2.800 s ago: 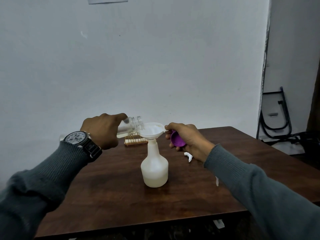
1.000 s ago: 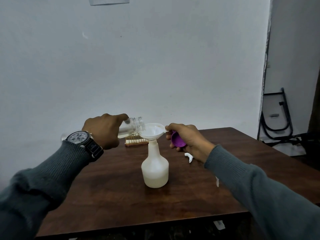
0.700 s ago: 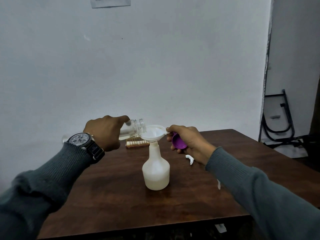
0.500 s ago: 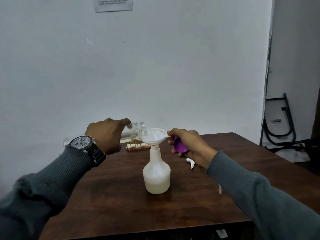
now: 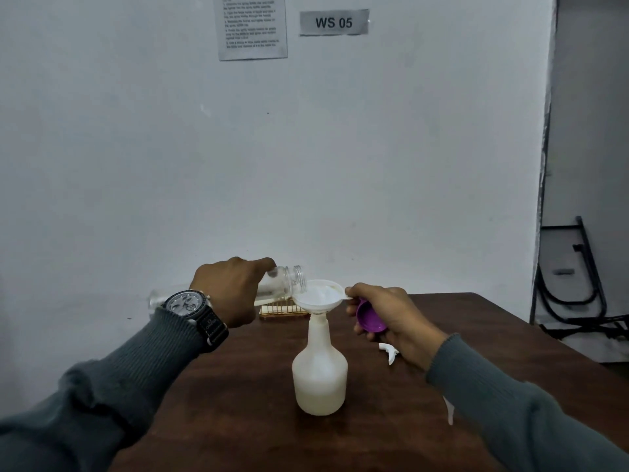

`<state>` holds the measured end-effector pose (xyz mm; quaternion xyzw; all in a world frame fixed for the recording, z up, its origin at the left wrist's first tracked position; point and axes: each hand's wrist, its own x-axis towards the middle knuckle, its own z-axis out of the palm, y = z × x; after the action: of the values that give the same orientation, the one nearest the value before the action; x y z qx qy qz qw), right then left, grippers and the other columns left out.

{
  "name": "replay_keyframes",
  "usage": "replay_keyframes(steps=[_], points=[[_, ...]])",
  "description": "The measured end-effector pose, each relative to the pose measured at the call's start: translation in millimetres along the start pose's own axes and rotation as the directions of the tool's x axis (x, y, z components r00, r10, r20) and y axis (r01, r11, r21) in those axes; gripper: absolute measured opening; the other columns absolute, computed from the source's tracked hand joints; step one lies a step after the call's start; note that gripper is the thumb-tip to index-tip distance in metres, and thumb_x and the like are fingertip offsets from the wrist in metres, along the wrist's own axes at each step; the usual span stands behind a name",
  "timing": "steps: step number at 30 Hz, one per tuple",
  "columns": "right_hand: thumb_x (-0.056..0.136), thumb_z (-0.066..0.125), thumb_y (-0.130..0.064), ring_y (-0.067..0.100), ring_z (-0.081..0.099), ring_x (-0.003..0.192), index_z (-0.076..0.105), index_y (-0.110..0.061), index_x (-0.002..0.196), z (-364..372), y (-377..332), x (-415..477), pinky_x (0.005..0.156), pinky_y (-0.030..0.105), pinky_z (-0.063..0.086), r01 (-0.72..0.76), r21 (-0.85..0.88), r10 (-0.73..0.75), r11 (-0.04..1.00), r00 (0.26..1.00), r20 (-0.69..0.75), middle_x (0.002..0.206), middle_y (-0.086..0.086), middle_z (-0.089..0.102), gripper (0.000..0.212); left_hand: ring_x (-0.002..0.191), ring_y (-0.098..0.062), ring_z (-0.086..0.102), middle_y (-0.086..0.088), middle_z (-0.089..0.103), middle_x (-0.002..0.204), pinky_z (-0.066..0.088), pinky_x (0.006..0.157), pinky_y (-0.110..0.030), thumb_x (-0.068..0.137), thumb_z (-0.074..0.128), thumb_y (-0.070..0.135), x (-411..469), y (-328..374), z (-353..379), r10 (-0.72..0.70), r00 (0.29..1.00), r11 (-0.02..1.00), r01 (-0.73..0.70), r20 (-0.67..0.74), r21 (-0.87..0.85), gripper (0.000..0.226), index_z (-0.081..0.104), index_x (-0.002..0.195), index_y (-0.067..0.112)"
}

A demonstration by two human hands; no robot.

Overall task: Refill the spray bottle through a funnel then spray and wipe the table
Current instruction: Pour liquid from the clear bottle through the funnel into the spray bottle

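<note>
A white spray bottle (image 5: 320, 379) without its head stands upright on the brown table (image 5: 238, 420). A white funnel (image 5: 318, 296) sits in its neck. My left hand (image 5: 231, 289) grips a clear bottle (image 5: 284, 284) tipped almost level, its open mouth at the funnel's left rim. My right hand (image 5: 388, 316) pinches the funnel's tab with thumb and forefinger and also keeps a purple cap (image 5: 369, 318) in its palm. The white spray head (image 5: 389, 350) lies on the table behind my right wrist.
A small wire rack (image 5: 282, 310) sits at the table's far edge against the white wall. Black folded metal frames (image 5: 575, 301) lean in the corner to the right. A paper sheet and a "WS 05" label (image 5: 333, 22) hang on the wall.
The view has tilted upward, bringing the wall notices into sight. Both hands hold the same pose at the funnel; the clear bottle stays tipped.
</note>
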<state>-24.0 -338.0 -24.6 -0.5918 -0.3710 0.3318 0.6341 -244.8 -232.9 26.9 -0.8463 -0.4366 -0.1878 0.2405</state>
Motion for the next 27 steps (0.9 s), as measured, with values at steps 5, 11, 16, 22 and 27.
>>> replay_keyframes(steps=[5, 11, 16, 22, 27], points=[[0.089, 0.073, -0.022, 0.022, 0.059, 0.047, 0.072, -0.005, 0.091, 1.0, -2.4, -1.5, 0.043, 0.024, 0.040, -0.002, -0.006, 0.002, 1.000, 1.000, 0.003, 0.069, 0.006, 0.073, 0.017, 0.078, -0.019, 0.054, 0.007, 0.058, 0.098, 0.036, 0.057, -0.027, 0.080, 0.062, 0.016, 0.6, 0.4, -1.8, -0.004, 1.000, 1.000, 0.004, 0.022, -0.009, 0.068, 0.042, 0.138, 0.044], [0.089, 0.073, -0.023, 0.022, 0.059, 0.047, 0.072, -0.005, 0.092, 1.6, -2.8, -0.9, 0.044, 0.024, 0.040, 0.002, -0.007, -0.002, 1.000, 1.000, -0.002, 0.068, 0.005, 0.073, 0.018, 0.077, -0.020, 0.054, 0.008, 0.053, 0.093, 0.035, 0.056, -0.026, 0.081, 0.061, 0.016, -0.4, 1.1, -2.6, -0.006, 1.000, 1.000, 0.006, 0.026, -0.014, 0.067, 0.041, 0.139, 0.045], [0.089, 0.074, -0.022, 0.022, 0.059, 0.046, 0.072, -0.004, 0.091, 0.4, -2.3, 0.2, 0.042, 0.024, 0.040, -0.003, -0.009, 0.003, 1.000, 1.000, -0.001, 0.068, 0.006, 0.073, 0.018, 0.078, -0.019, 0.055, 0.009, 0.052, 0.092, 0.038, 0.059, -0.027, 0.080, 0.062, 0.016, 0.3, 1.2, -3.7, 0.001, 0.999, 1.000, 0.000, 0.035, -0.028, 0.068, 0.042, 0.139, 0.044], [0.089, 0.073, -0.022, 0.022, 0.059, 0.046, 0.072, -0.004, 0.091, 1.2, -3.3, 0.2, 0.042, 0.023, 0.039, -0.005, -0.009, 0.005, 1.000, 1.000, 0.001, 0.068, 0.005, 0.073, 0.018, 0.078, -0.020, 0.055, 0.008, 0.052, 0.093, 0.037, 0.059, -0.027, 0.081, 0.062, 0.016, 0.0, 0.8, -4.9, 0.006, 0.999, 1.000, -0.005, 0.032, -0.028, 0.067, 0.042, 0.139, 0.044], [0.089, 0.073, -0.021, 0.022, 0.058, 0.045, 0.072, -0.004, 0.093, 1.6, -4.1, -0.2, 0.042, 0.023, 0.038, -0.006, -0.009, 0.006, 1.000, 1.000, 0.003, 0.068, 0.005, 0.072, 0.018, 0.079, -0.020, 0.054, 0.006, 0.058, 0.099, 0.037, 0.060, -0.028, 0.081, 0.063, 0.017, 0.9, 0.9, -6.3, 0.008, 0.999, 1.000, -0.008, 0.031, -0.023, 0.067, 0.043, 0.139, 0.044]])
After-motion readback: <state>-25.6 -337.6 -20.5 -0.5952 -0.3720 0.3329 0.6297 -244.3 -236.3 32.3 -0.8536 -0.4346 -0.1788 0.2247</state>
